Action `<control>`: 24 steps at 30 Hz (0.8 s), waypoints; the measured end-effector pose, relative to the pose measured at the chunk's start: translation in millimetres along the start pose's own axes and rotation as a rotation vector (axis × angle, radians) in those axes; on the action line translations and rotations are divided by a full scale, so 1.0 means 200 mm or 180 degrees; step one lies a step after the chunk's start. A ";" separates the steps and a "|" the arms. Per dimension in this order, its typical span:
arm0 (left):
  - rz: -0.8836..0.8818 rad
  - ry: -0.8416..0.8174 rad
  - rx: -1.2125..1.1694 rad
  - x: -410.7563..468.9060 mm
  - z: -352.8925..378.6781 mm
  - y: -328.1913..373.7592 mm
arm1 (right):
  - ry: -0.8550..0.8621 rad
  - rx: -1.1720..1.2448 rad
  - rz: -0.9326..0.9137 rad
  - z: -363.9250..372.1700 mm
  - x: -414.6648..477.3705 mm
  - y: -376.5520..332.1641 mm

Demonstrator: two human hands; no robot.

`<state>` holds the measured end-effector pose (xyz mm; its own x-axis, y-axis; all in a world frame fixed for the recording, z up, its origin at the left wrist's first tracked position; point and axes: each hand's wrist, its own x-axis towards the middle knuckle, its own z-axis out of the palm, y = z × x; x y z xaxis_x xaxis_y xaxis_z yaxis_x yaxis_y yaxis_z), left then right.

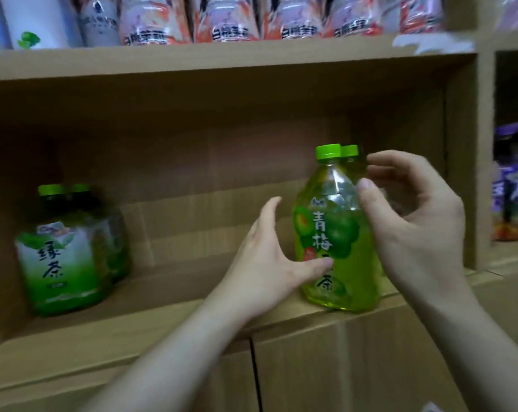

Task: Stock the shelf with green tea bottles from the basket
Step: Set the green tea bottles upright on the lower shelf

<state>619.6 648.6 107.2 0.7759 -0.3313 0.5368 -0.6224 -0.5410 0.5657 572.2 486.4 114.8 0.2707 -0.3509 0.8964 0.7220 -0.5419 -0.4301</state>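
Two green tea bottles (70, 251): upright, one behind the other, white-and-green labels, well to the left of both hands and touched by neither.
Shelf (162, 319): a pale wooden board under the hands; every green bottle stands on it.
Pink-labelled bottles (222, 19): a row on the board above the hands, blurred.
Left hand (269, 263): fingers straight and spread, pointing up just beside the held bottle's left flank; the thumb tip rests on the lower part of its label.
Green plum tea bottle (332, 221): upright between the two hands, near the shelf's front edge, green cap on, yellow-green liquid inside.
Second green-capped bottle (350, 150): directly behind the held one, only its cap and a sliver of its side visible, close to the right hand's fingertips.
Right hand (421, 227): curled round the plum tea bottle's shoulder, thumb pressed on the front, fingers arched behind the neck.
Purple packets (513, 188): in the next compartment, right of the right hand, beyond the upright panel.
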 end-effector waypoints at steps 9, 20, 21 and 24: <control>-0.0010 0.0522 -0.0504 0.01 0.21 0.11 | -0.0624 0.0753 0.1469 0.00 -0.08 0.26; -0.0472 0.1123 0.0567 -0.04 0.02 -0.02 | -0.1113 -0.0014 0.1966 -0.05 0.05 0.42; -0.0564 0.1153 0.0665 -0.04 0.00 -0.04 | -0.1138 -0.0074 0.1882 -0.04 0.06 0.44; -0.0791 0.1162 0.0953 -0.02 -0.04 -0.09 | -0.1426 0.0118 0.1825 -0.04 0.07 0.46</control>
<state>626.8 666.5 99.7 0.7766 0.0967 0.6225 -0.3262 -0.7836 0.5287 636.7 424.9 86.5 0.8418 -0.2213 0.4924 0.4075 -0.3376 -0.8485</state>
